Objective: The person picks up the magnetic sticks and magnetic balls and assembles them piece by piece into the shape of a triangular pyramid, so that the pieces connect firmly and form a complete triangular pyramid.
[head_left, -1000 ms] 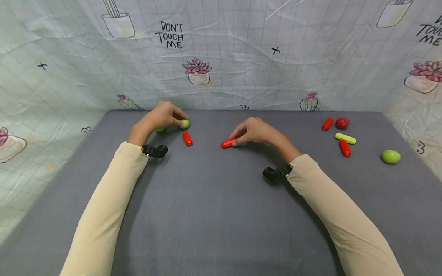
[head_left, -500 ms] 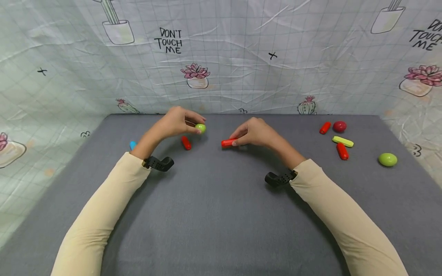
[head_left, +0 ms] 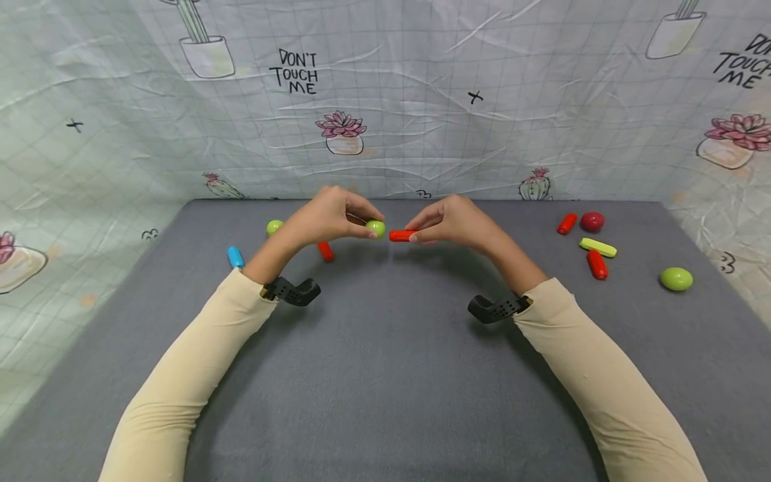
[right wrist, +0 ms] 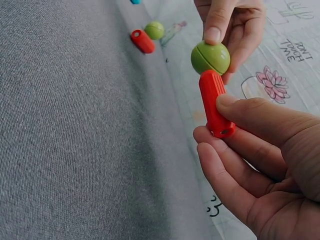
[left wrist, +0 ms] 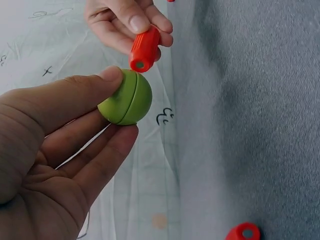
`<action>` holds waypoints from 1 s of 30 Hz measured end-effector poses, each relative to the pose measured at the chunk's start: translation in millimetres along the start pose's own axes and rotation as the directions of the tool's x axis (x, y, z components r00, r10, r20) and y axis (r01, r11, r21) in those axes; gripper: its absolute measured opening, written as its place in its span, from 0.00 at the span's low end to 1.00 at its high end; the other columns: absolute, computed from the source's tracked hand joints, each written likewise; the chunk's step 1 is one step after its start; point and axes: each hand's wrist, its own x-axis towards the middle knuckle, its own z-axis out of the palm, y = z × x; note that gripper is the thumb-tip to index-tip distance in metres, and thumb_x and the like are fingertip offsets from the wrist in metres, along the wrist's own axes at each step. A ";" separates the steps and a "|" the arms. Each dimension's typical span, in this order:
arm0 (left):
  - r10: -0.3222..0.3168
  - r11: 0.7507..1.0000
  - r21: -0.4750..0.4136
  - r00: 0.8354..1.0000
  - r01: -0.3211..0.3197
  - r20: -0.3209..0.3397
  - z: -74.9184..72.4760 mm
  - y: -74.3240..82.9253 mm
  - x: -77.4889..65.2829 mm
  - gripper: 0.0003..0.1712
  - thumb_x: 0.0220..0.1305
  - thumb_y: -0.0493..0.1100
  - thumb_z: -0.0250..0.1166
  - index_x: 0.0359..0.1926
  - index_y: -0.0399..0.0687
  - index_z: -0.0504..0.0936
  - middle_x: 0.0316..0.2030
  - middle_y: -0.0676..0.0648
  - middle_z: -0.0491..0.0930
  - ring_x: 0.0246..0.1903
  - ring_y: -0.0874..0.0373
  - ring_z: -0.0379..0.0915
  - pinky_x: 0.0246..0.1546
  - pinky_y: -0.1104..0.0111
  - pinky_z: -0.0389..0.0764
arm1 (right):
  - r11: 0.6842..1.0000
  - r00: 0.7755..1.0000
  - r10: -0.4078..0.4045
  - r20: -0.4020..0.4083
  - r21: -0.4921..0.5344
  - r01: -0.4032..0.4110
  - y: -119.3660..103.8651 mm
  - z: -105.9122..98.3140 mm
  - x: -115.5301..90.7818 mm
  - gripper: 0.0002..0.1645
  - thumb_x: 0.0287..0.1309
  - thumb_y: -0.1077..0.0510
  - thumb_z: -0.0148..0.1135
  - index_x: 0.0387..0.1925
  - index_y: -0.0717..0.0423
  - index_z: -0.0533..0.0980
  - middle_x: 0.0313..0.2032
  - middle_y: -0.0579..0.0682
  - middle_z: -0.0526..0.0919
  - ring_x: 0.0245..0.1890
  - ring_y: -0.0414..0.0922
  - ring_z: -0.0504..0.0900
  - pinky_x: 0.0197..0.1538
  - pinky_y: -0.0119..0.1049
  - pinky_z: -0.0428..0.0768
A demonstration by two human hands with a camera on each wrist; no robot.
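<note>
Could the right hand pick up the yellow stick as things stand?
Probably not yet: the right hand pinches a red stick and would likely need to let go first. Otherwise, the way to the yellow stick looks free.

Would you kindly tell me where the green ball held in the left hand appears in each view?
Head: the green ball is close to the picture's centre, pinched by the left hand.
Left wrist: the green ball is left of centre, in the upper half.
Right wrist: the green ball is in the upper right part.
Shared landmark: the red stick in the right hand.
</note>
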 end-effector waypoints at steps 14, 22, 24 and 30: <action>0.043 0.999 -0.016 0.999 -0.042 0.034 5.6 6.3 -0.2 0.14 0.59 0.40 0.77 0.47 0.45 0.90 0.43 0.50 0.89 0.44 0.58 0.86 0.46 0.66 0.84 | 0.997 0.999 -0.035 0.024 0.063 0.033 0.0 -1.7 -3.5 0.14 0.59 0.57 0.75 0.47 0.56 0.88 0.38 0.51 0.91 0.42 0.56 0.89 0.47 0.51 0.83; 0.053 0.999 -0.007 0.998 -0.053 0.036 7.2 3.7 -1.3 0.14 0.59 0.42 0.77 0.47 0.47 0.90 0.43 0.51 0.89 0.44 0.59 0.86 0.46 0.65 0.84 | 0.996 0.998 -0.043 0.041 0.077 0.040 0.8 -1.2 -4.4 0.14 0.60 0.58 0.74 0.47 0.57 0.88 0.39 0.53 0.91 0.42 0.56 0.88 0.46 0.49 0.84; 0.059 0.998 -0.003 0.998 -0.059 0.039 8.0 2.9 -0.4 0.14 0.59 0.42 0.77 0.47 0.47 0.90 0.43 0.51 0.89 0.44 0.59 0.86 0.46 0.65 0.84 | 0.997 0.998 -0.043 0.044 0.071 0.039 1.2 -1.4 -4.0 0.14 0.60 0.58 0.74 0.47 0.57 0.87 0.39 0.53 0.91 0.43 0.56 0.88 0.47 0.49 0.84; 0.066 0.998 -0.008 0.997 -0.066 0.046 16.3 -1.3 6.2 0.15 0.58 0.41 0.77 0.47 0.45 0.90 0.43 0.49 0.89 0.45 0.57 0.86 0.47 0.64 0.84 | 0.999 0.996 -0.044 0.074 0.027 0.042 6.4 -3.1 -3.3 0.14 0.60 0.58 0.73 0.48 0.57 0.87 0.40 0.52 0.90 0.44 0.54 0.87 0.49 0.50 0.82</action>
